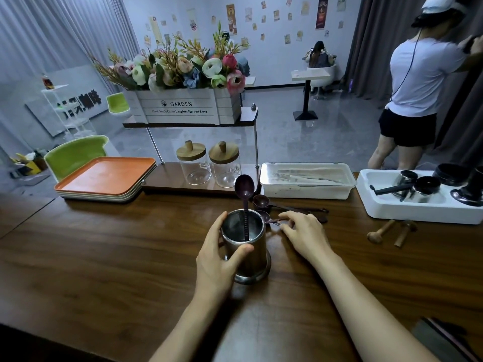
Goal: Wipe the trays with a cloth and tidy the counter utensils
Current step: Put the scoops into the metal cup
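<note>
A person's left hand [217, 257] grips a metal cup [257, 253] standing upright on a dark wooden counter [104, 257], the thumb across the near side and the fingers curled round the far side. A purple spoon [244, 184] stands in the cup, handle down and bowl well above the rim.

Just to the right of the cup, the right hand [305, 233] pinches the handle of a second spoon [264, 216] between thumb and forefinger. This spoon lies flat on the counter with its bowl beside the cup. A third spoon [260, 201] lies just behind it, its long handle pointing right.

At the counter's far left sits a stack of trays [104, 176], an orange one on top, none of them touched by either hand.

Behind the cup, two glass jars [194, 163] with wooden lids stand side by side on the lower level of a small shelf. A white wooden box of flowers [183, 105], marked "GARDEN", sits on the level above. A white lidded box [307, 190] rests to the right of the jars, and further right a white bin [418, 211] holds dark metal coffee tools. Two wooden tampers [380, 232] lie on the counter in front of the bin.

A green chair [75, 152] stands beyond the trays. At the back right, a second person [423, 82] in a white shirt and dark shorts stands facing a grey curtain.
</note>
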A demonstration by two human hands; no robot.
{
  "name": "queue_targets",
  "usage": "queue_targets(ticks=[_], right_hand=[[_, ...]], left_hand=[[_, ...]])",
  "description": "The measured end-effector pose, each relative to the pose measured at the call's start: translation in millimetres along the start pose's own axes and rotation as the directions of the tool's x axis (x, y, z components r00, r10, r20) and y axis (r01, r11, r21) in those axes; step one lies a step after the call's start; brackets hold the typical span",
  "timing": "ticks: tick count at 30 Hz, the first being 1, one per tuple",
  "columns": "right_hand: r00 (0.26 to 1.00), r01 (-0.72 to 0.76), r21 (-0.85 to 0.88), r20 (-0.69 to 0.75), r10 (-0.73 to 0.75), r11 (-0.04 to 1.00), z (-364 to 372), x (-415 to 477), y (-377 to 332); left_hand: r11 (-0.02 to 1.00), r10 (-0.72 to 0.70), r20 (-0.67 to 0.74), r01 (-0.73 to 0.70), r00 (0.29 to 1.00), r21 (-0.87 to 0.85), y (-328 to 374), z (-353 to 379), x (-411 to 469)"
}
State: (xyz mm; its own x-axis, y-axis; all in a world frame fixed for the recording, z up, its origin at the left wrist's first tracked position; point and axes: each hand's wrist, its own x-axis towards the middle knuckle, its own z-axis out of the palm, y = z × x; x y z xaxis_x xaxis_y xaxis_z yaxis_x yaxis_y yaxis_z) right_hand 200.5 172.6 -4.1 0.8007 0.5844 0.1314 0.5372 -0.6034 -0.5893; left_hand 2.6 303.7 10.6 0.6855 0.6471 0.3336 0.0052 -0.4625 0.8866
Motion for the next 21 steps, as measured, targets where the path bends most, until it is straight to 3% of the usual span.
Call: queue_targets(ticks=[13, 17, 21], right_hand=[[0.999, 0.017, -0.073, -0.031, -0.02, 0.997, -4.0, 7.6, -4.6], [0.998, -0.045, 0.084, -0.037, 0.048, 0.995, -15.5, 5.3, -6.8], [0.993, -0.088, 0.407, -0.033, 0.11, 0.909, -31.3, 5.1, -15.9]], left_hand=[[1.0, -0.012, 0.007, 0.012, 1.0, -0.011, 3.6, -0.2, -1.1], [1.0, -0.007, 0.01, 0.007, 1.0, -0.016, 3.4, -1.2, -1.0], [1.0, -0.013, 0.006, 0.012, 1.0, 0.01, 5.0, -0.3, -0.1]])
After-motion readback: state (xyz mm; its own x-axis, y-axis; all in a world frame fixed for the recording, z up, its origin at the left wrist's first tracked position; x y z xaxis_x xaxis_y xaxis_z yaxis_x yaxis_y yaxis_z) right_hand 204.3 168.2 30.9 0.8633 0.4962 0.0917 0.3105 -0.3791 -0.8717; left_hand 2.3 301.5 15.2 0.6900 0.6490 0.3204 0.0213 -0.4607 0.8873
